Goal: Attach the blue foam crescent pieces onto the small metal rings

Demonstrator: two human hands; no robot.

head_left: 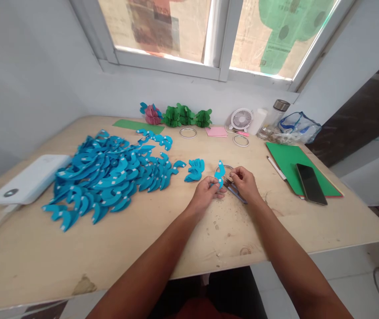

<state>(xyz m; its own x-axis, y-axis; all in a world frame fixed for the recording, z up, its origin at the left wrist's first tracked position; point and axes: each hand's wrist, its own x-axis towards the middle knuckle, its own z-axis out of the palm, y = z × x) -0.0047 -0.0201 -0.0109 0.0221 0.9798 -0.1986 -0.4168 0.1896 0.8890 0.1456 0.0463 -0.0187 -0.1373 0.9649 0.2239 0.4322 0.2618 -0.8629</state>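
My left hand [208, 191] pinches a curved blue paper piece [221, 170] by its lower end, and white square stickers show on it. Just to the right, my right hand [244, 180] has thumb and forefinger pressed together; whatever sits between them is too small to make out. Under and between the hands lie scissors [235, 193] and a roll of tape [226, 168], both partly covered. A small stack of blue paper pieces [195, 169] rests left of the held one. Farther left spreads a large heap of similar blue pieces [110, 164], many with white squares.
Green paper ornaments [185, 116] and a pink one [152, 114] line the wall. A small fan [241, 118], a glass bottle [275, 117] and a plastic bag [297, 128] stand back right. A phone [311, 184] lies on green sheets [289, 161]. A white power bank [32, 177] is left.
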